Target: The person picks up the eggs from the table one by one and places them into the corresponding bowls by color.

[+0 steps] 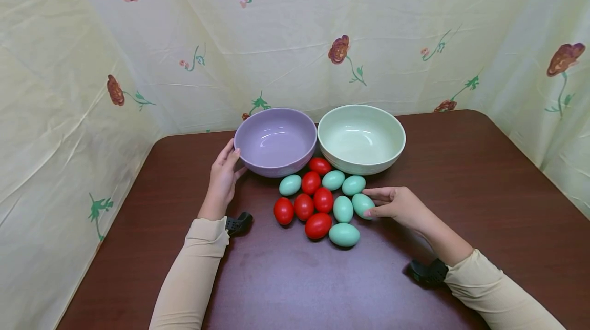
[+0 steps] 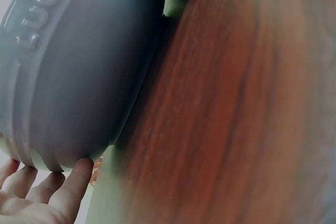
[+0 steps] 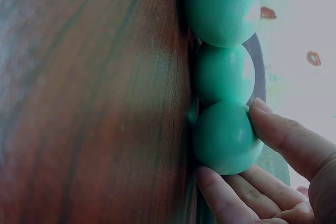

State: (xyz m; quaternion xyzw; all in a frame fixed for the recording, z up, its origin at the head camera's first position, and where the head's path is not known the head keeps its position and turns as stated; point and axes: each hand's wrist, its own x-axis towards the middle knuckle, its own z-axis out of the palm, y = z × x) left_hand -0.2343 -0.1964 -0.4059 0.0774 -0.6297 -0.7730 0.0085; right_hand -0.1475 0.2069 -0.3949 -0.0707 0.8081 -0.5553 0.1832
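My left hand (image 1: pixel 223 179) rests its fingertips against the left side of the purple bowl (image 1: pixel 276 140). Seen from the left wrist, those fingers (image 2: pixel 76 190) are fairly straight on the bowl's outer wall, which bears raised letters. My right hand (image 1: pixel 402 208) has its thumb and fingers around a mint-green egg (image 1: pixel 362 205) at the right edge of a cluster. In the right wrist view the thumb (image 3: pixel 286 135) touches one side of that egg (image 3: pixel 226 137) and a finger the other. Several red eggs (image 1: pixel 318 226) and other green eggs (image 1: pixel 344 235) lie close together on the table.
A pale green bowl (image 1: pixel 361 140) stands right beside the purple one, with nothing visible inside either. The dark brown table (image 1: pixel 286 284) has its back edge behind the bowls. Flowered cloth (image 1: pixel 295 53) hangs behind and at both sides.
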